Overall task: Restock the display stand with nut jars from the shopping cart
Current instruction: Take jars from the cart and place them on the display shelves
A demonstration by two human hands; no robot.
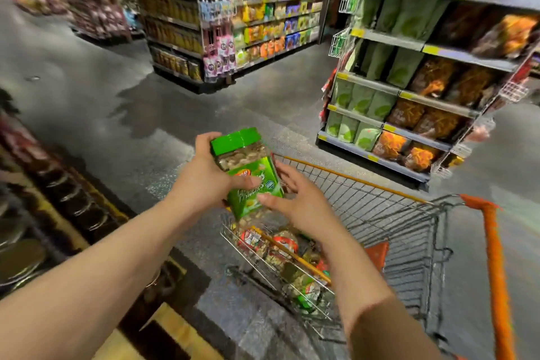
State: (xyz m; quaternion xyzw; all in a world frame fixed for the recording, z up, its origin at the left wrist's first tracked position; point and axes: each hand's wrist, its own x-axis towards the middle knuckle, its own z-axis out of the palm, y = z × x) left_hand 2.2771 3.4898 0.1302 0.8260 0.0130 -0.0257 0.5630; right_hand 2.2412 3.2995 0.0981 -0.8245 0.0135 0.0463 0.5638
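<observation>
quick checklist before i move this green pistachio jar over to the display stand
1. Grip: left hand curls round the green-lidded clear plastic pistachio jar: ok.
2. Support: right hand touches the jar's lower side with straight fingers: ok.
3. Lid on: ok.
4. Jar lifted above the orange-handled wire shopping cart: ok.
5. Free slot on the dark display stand at left: cannot tell, blurred.
6. More jars left in the cart: ok.

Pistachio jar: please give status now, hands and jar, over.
Left hand grips pistachio jar, tilted, above cart. Right hand open, fingers touching jar. More jars in cart. Nothing in the way.
</observation>
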